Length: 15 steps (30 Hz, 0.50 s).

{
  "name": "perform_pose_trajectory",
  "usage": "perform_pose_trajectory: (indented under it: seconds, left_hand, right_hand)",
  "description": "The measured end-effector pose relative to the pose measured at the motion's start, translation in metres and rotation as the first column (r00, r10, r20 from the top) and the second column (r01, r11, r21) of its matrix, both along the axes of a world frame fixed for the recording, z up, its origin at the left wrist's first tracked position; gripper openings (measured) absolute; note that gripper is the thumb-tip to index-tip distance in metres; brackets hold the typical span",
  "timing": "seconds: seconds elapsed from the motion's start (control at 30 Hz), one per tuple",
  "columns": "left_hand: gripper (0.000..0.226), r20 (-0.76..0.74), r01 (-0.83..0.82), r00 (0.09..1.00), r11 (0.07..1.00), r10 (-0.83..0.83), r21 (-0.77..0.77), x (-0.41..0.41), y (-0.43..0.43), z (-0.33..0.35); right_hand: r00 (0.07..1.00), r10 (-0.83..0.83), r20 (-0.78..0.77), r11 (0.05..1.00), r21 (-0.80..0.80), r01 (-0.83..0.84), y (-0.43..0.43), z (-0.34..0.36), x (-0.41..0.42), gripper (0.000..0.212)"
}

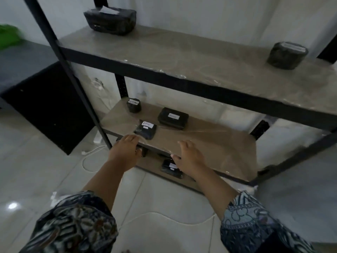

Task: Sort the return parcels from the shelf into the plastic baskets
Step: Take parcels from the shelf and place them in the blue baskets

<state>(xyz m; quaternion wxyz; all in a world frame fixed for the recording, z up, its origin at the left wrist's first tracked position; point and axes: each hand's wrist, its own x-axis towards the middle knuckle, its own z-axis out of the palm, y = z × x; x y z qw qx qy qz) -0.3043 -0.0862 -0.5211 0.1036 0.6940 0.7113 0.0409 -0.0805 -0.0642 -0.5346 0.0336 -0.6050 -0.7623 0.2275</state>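
A metal shelf rack (182,75) holds black-wrapped parcels with white labels. On the top board lie a large parcel (110,21) at the left and a small one (286,55) at the right. The middle board carries a small round parcel (134,105), a flat box parcel (172,118) and a flat bag parcel (145,129). Another parcel (171,168) lies on the bottom board. My left hand (125,150) hovers at the middle board's front edge, just short of the bag parcel, fingers relaxed. My right hand (187,156) reaches beside it, fingers spread, holding nothing. No basket is in view.
A black upright post (73,83) of the rack stands just left of my left hand. A black panel (49,106) leans against the wall on the left. A white cable (91,154) lies on the tiled floor. Something green (8,35) sits at the far left.
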Motion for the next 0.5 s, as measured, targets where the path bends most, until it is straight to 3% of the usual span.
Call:
perform_pose_trajectory:
  seconds: [0.13,0.5]
  left_hand:
    - [0.049,-0.013,0.125,0.992,0.992,-0.126,-0.032,-0.056,0.035,-0.015]
    - [0.051,0.111,0.185,0.979,0.976,-0.173,-0.113,-0.125,0.141,-0.134]
  right_hand:
    - [0.995,-0.099,-0.009,0.995,-0.022,0.099,0.025,-0.015,-0.065,0.057]
    - [0.983,-0.182,0.029,0.982,-0.047,0.184,0.141,-0.117,-0.152,0.069]
